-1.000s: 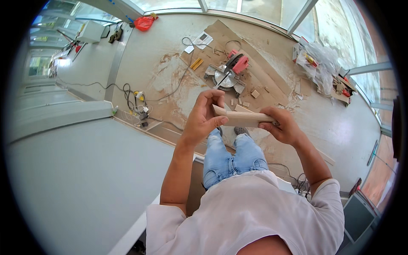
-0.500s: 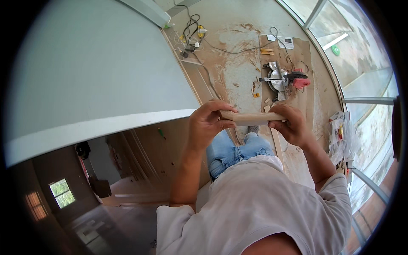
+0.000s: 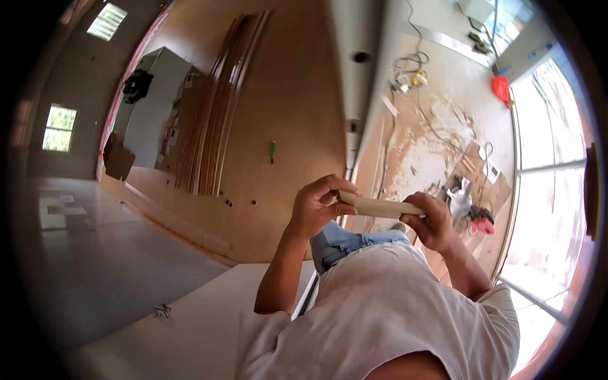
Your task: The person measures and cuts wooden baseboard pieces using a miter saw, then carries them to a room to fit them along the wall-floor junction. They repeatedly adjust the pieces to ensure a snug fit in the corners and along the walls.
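A short, pale wooden strip point(image 3: 383, 208) lies crosswise in front of my body, held up between my two hands. My left hand point(image 3: 316, 206) pinches its left end between thumb and fingers. At the other end, my right hand point(image 3: 434, 220) has its fingers closed over the wood with the thumb beneath. The strip tilts slightly, right end lower. Its ends are partly hidden by my fingers.
A mitre saw point(image 3: 460, 202) stands on the floor at the right, near wood scraps and dust. A cable point(image 3: 418, 104) runs beyond it. Long boards point(image 3: 218, 107) and a green-handled tool point(image 3: 273, 151) lie left. A pale upright panel edge point(image 3: 362, 88) divides the two areas.
My view has swung to the left: the large pale panel now shows edge-on, and the boarded room fills the left side. Both hands keep hold of the wooden strip, which has tilted slightly.
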Tool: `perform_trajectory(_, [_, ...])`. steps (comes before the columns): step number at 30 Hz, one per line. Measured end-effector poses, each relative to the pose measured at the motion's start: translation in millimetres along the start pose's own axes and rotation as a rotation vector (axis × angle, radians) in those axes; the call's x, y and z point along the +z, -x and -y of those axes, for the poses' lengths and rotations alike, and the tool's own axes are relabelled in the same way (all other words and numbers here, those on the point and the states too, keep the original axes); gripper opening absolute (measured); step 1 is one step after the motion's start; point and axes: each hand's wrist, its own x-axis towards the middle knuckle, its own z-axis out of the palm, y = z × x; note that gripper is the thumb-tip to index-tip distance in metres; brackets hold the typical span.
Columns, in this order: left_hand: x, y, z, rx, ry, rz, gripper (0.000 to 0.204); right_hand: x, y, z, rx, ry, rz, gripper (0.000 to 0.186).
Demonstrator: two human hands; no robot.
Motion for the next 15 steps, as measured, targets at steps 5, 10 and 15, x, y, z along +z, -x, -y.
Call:
perform_trajectory(5, [-128,32,-60,0.171,-0.025,-0.135,0.040,105,-124,36,-0.152,-0.078,0.121,0.024])
perform_trajectory(10, [-222,34,-117,0.193,-0.208,-0.232,0.043,170,-222,70,-0.263,-0.108,0.166,0.025])
perform_trajectory(15, [-299,8,-145,0.274,-0.326,-0.220,0.040,212,-306,78,-0.372,-0.110,0.171,0.023])
